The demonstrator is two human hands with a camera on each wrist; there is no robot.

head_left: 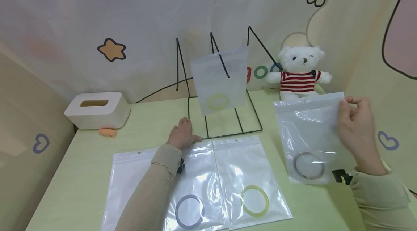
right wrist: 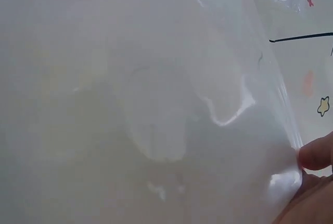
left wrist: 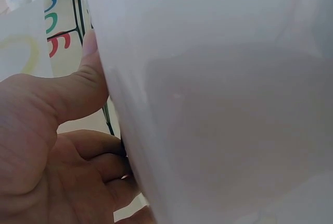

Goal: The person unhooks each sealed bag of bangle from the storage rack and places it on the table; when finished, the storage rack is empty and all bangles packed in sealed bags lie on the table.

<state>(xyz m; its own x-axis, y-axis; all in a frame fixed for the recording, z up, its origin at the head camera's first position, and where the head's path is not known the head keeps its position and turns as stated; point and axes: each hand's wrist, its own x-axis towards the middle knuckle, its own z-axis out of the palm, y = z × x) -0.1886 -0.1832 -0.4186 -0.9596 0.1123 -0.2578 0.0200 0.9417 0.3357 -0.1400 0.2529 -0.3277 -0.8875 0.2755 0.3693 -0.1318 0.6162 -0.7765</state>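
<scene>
My right hand (head_left: 356, 126) pinches the upper right edge of a white zip bag (head_left: 303, 126), which hangs upright at the right. Low in that bag a brownish bangle (head_left: 308, 166) shows. In the right wrist view the bag's glossy film fills most of the picture, with my thumb (right wrist: 317, 151) at its edge. My left hand (head_left: 182, 135) reaches down at the top of the middle flat zip bag (head_left: 195, 158), fingers spread, beside the rack's base. This bag holds a grey-purple bangle (head_left: 189, 211). In the left wrist view my thumb (left wrist: 86, 88) lies along a pale bag edge.
Beyond my left hand stands a black wire rack (head_left: 208, 138), with a bag (head_left: 218, 75) holding a yellow bangle on its middle hook. Two more bags flank the middle one; the right bag (head_left: 238, 158) has a yellow bangle. A tissue box (head_left: 97, 109) and white teddy bear (head_left: 299, 61) stand behind.
</scene>
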